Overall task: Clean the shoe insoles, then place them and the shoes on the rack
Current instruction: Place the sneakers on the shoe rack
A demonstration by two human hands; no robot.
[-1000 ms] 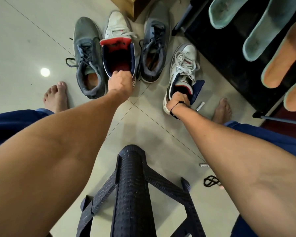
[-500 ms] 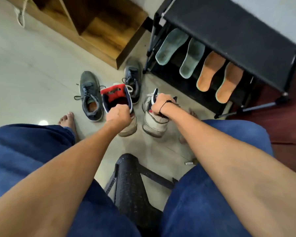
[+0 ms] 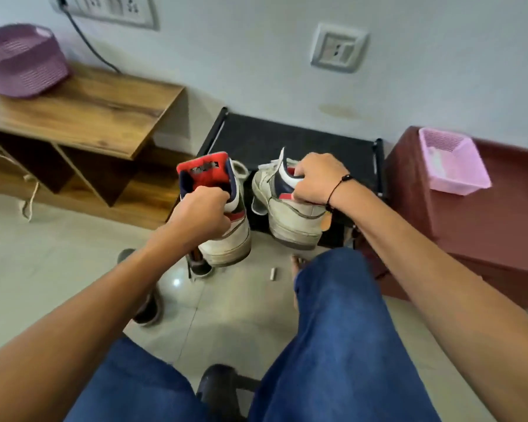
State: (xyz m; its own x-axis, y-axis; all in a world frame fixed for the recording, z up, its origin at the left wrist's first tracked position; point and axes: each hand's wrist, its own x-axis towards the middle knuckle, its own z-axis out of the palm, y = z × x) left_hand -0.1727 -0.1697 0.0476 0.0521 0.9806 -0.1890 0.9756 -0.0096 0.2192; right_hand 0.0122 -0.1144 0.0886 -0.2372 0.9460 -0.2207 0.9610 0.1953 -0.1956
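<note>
Two white sneakers with red and navy trim hang in the air in front of the black shoe rack (image 3: pixel 287 138). My left hand (image 3: pixel 203 213) grips the left white sneaker (image 3: pixel 226 236) at its heel collar, its red tongue standing up. My right hand (image 3: pixel 316 178) grips the right white sneaker (image 3: pixel 290 214) at its collar, heel toward me. Both shoes are just below the rack's top shelf level. The insoles on the lower shelf are hidden behind the shoes and hands.
A wooden bench (image 3: pixel 83 105) with a purple basket (image 3: pixel 22 60) stands left of the rack. A maroon cabinet (image 3: pixel 485 226) with a pink basket (image 3: pixel 451 161) stands right. Grey shoes (image 3: pixel 148 306) lie on the tiled floor below my left arm. A black stool (image 3: pixel 220 388) is between my knees.
Both hands have lifted the white sneakers off the floor and carried them up toward the rack. My view has tilted up to the wall.
</note>
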